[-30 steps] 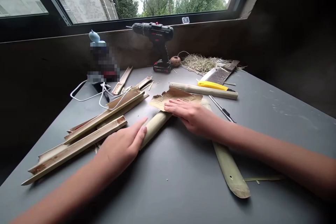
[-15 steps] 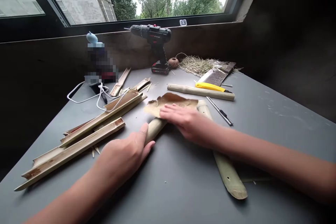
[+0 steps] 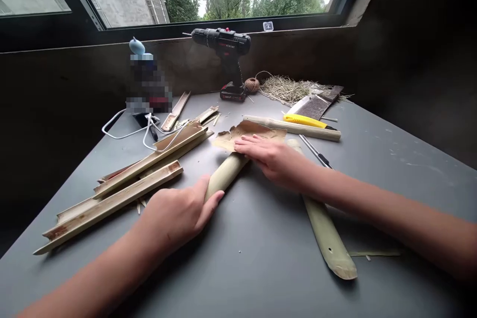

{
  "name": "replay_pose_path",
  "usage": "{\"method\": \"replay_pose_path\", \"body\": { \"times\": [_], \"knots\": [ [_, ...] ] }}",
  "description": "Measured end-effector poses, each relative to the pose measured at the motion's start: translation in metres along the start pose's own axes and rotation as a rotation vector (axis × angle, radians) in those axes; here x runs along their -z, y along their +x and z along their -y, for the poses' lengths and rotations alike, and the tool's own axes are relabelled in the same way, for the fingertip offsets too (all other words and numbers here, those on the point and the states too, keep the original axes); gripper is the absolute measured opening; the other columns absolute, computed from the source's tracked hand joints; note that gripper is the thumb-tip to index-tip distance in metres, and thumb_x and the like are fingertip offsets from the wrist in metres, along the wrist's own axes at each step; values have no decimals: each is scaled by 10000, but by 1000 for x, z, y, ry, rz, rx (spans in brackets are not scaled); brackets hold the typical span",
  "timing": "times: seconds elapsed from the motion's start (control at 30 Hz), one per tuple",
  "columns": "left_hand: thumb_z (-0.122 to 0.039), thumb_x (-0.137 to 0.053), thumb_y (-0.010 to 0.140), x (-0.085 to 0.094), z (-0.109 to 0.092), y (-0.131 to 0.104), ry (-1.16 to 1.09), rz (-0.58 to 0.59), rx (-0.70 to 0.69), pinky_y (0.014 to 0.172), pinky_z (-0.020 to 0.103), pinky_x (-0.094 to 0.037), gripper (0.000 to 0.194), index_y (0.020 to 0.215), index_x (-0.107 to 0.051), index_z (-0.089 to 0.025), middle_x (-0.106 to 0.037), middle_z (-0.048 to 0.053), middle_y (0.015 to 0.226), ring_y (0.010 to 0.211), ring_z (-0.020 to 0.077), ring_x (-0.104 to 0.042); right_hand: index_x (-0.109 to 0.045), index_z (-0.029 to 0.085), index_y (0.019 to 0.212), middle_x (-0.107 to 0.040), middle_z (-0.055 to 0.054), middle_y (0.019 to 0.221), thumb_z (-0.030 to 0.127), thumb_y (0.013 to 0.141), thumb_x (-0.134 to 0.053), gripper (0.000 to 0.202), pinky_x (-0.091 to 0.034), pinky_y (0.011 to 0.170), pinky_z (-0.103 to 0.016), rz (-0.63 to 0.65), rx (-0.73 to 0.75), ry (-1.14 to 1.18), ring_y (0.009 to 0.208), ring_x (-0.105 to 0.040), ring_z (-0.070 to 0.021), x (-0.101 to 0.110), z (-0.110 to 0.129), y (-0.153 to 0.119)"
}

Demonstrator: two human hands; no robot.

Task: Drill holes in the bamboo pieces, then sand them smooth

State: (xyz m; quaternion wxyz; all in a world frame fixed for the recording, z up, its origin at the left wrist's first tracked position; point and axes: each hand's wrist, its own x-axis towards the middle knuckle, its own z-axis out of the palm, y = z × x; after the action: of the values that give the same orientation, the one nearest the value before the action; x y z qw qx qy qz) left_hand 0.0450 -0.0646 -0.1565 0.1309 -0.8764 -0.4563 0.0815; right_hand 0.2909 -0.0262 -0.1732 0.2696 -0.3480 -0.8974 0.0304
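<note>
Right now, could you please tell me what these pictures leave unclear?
Head view throughout:
Held bamboo, near end: hidden by the left hand.
Its far end: under the brown sheet and right hand.
Holed bamboo, middle: behind the right forearm.
Slim metal tool, near end: behind that forearm.
Dark object below the blue figure: blurred out.

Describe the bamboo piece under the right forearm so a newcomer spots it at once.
On the gray table, find the right hand and its forearm. Beneath that forearm lies a bamboo piece, its rounded end pointing toward the wearer. It shows a small dark hole near that end; the rod that the left hand holds shows none.
</note>
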Motion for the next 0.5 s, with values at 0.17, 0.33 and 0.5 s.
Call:
{"method": "replay_pose_path", "body": {
  "times": [0.17,0.33,0.5],
  "knots": [
    [-484,-269,1012,-1,0,-5,55,-22,-73,440,319,-163,528,1045,-656,-126,-664,111,644,488,242,-611,-612,83,1301,-587,-159,1401,-38,866,-408,496,-395,1173,-453,31,144,-47,1364,-495,-246,0,6,-3],
    [-449,-247,1024,-3,-2,-5,86,-29,-49,430,328,-135,569,1225,-632,-82,-661,107,618,461,256,-607,-598,104,1314,-594,-163,1392,-52,853,-397,526,-409,1159,-470,0,107,-104,1359,-500,-245,0,3,-2],
    [-441,-270,1031,-6,0,-3,112,-115,-66,435,326,-139,578,1320,-596,-61,-660,93,605,452,239,-601,-610,124,1304,-600,-130,1394,-59,849,-402,532,-390,1176,-450,26,152,-70,1359,-501,-226,0,-1,-2]
  ]
}}
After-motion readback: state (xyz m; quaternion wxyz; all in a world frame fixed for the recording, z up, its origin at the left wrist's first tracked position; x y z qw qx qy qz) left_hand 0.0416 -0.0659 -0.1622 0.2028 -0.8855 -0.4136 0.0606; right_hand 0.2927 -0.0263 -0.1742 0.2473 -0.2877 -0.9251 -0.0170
